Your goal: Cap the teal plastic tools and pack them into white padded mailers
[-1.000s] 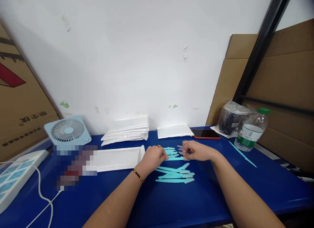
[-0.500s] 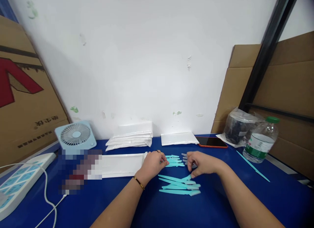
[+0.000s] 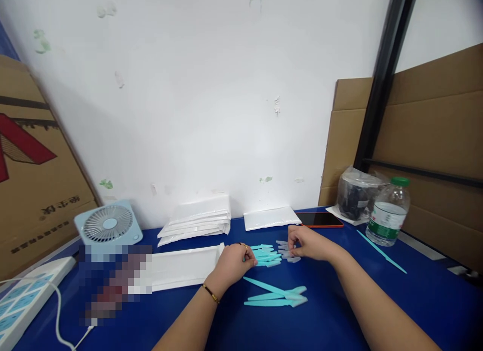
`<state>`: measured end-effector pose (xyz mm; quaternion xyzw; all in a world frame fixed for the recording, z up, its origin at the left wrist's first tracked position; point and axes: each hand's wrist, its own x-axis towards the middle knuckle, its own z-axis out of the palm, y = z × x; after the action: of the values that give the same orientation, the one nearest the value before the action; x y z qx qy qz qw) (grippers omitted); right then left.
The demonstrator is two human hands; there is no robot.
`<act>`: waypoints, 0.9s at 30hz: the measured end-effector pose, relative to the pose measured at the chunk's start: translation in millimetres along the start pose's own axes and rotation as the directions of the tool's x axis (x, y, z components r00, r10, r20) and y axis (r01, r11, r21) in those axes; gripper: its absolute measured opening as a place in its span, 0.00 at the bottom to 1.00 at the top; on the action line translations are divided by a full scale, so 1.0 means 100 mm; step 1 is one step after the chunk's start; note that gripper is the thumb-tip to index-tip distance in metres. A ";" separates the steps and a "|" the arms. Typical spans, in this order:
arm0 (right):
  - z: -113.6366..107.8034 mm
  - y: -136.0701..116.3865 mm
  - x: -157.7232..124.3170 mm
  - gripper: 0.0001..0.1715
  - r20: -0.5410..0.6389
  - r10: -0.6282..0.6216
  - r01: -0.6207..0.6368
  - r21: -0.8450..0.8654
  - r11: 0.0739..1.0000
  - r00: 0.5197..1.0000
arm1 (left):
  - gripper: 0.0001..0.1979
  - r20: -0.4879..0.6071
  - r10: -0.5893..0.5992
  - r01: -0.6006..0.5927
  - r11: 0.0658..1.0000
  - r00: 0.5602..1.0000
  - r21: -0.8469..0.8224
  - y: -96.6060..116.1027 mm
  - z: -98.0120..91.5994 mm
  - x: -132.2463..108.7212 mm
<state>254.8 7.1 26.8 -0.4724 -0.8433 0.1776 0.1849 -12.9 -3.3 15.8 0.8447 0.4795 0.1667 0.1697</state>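
Note:
Several turquoise sticks with pale covered blades [image 3: 266, 254] lie in a row at the middle of the blue table. My left hand [image 3: 237, 263] has thumb and fingertips pressed together at the left ends of this row; what they grip is too small to make out. My right hand [image 3: 302, 241] is closed in a pinch over the clear blade covers [image 3: 284, 250] at the row's right side, its fingertips hiding whatever lies between them. Closer to me, a few loose turquoise sticks [image 3: 275, 303] lie crossed. A white sleeve [image 3: 184, 268] lies flat left of my left hand.
White packets [image 3: 199, 220] are stacked by the wall, with another white packet [image 3: 269, 218] and a phone [image 3: 320, 219] to their right. A bottle [image 3: 388, 212] and one turquoise stick [image 3: 381, 251] are at right. A fan [image 3: 109, 223] and power strip [image 3: 33, 295] are at left.
The near group holds fewer sticks than before. My right hand has moved from its right ends up to the far row. The view has shifted slightly.

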 end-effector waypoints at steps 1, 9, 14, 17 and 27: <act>-0.02 0.02 0.00 0.05 -0.030 0.025 -0.025 -0.005 1.000 0.999 | 0.08 0.011 -0.013 0.013 1.000 1.000 -0.017 -0.02 -0.01 0.00; 0.08 -0.14 0.03 0.18 0.060 -0.043 0.030 0.211 0.977 0.997 | 0.12 0.024 -0.002 0.004 0.995 1.000 -0.095 0.02 0.01 0.00; 0.21 -0.08 0.11 0.19 0.081 -0.037 0.004 0.377 0.926 0.996 | 0.13 0.032 0.002 0.003 0.991 0.999 -0.133 -0.06 0.00 0.03; 0.17 0.05 0.09 0.20 0.041 0.040 -0.052 0.380 0.924 0.998 | 0.13 0.037 -0.032 0.036 0.994 0.999 -0.105 -0.13 -0.03 0.04; 0.05 0.10 0.02 0.21 0.018 0.152 -0.151 0.290 0.945 0.988 | 0.16 0.118 0.151 -0.149 0.989 0.982 -0.025 0.10 -0.06 -0.08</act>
<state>258.4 13.2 17.9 -0.5039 -0.7688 0.3121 0.2402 -11.9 -13.8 24.9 0.8854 0.4023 0.1321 0.1916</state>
